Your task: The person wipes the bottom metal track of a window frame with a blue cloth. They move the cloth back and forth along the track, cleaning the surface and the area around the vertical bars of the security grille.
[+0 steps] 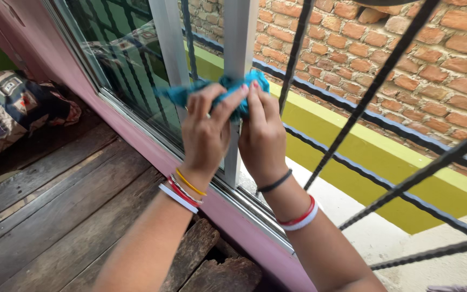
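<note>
While both hands, left hand (205, 132) and right hand (261, 138), clench a teal cloth (228, 89) around the grey window frame post (237, 48) at twelve o'clock, wiping seems underway; sliding it downward looks next.

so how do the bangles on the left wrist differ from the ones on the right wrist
The left wrist's bangles include a thin yellow one beside red and white ones; the right wrist's bangles are red and white only, with a separate black band higher up. Both hands, left hand and right hand, grip the teal cloth.
</note>
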